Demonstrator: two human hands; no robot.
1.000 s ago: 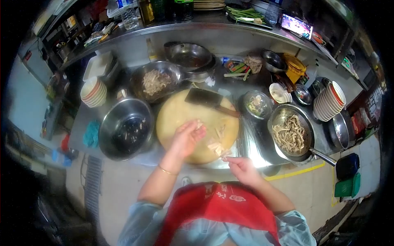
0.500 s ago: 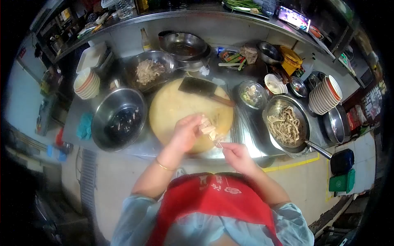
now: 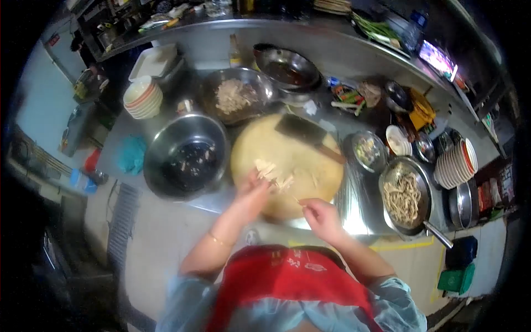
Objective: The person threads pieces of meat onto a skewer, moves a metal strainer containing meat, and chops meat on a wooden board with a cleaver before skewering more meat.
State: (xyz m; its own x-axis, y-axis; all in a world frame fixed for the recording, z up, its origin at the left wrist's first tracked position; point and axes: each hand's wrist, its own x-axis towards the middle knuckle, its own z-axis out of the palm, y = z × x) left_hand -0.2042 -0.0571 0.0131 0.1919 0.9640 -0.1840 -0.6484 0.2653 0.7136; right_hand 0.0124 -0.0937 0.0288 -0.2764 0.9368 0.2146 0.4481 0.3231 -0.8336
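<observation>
My left hand [image 3: 251, 190] is closed around a bunch of pale food slices [image 3: 267, 169] over the near part of the round cutting board [image 3: 251, 141]. To its right, my right hand [image 3: 322, 219] pinches a thin skewer [image 3: 297, 200], its tip pointing at the pale slices. A cleaver [image 3: 301, 130] with a wooden handle lies flat across the far right of the board. Beside the board on the left stands a deep steel basin [image 3: 157, 155] holding dark liquid and a few scraps.
Behind the board, a steel bowl [image 3: 264, 88] holds a pile of pale slices [image 3: 235, 96]. On the right are a long-handled pan [image 3: 426, 193] of mushroom-like strips [image 3: 401, 199], a bowl of chopped food [image 3: 369, 150] and stacked bowls [image 3: 456, 164]. More bowls [image 3: 142, 98] stand at left.
The view has swung, so the table sits farther right in it. My hands have moved left relative to the board, and the right hand is slightly farther from the slices.
</observation>
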